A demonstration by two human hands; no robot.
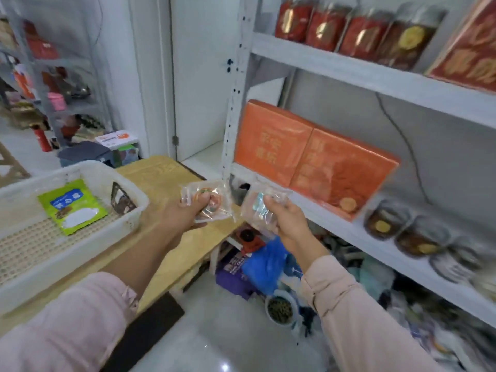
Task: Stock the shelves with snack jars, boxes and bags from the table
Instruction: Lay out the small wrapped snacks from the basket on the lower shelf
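My left hand [188, 213] grips a small clear snack bag [208, 201] with orange and green print, held over the table's right end. My right hand [287, 218] pinches a second clear bag [259, 208] with a bluish label, just in front of the white middle shelf [349, 232]. Two orange boxes [308, 159] stand on that shelf, with several dark jars [386, 221] to their right. A green snack bag [72, 205] and a dark packet [120, 197] lie in a white basket [40, 269] on the wooden table [171, 183].
The upper shelf [375, 73] carries several red jars [327, 28] and a red box [469, 52]. Under the shelves, on the floor, are a blue bag [265, 267], a bowl of green bits [280, 308] and clutter. Another rack [53, 76] stands far left.
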